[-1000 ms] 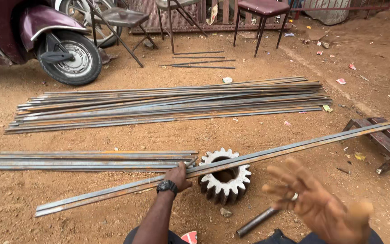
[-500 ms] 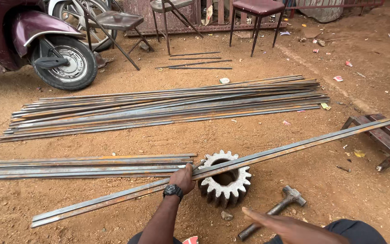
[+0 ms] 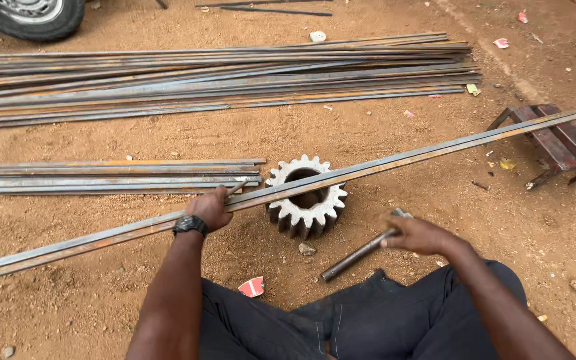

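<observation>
So the person's right hand [image 3: 416,235] has now got its fingers wrapped around the hammer [image 3: 361,253] near its head, where a second ago that hand was just waving loose in the air with the hammer lying on the dirt. The left hand [image 3: 211,208] hasn't budged, fingers curled down over the long steel bar [image 3: 381,164], which runs across the big gear [image 3: 306,196] just right of those fingers. More bars [image 3: 221,73] lie stacked well beyond. Looks like hammering's getting set up.
</observation>
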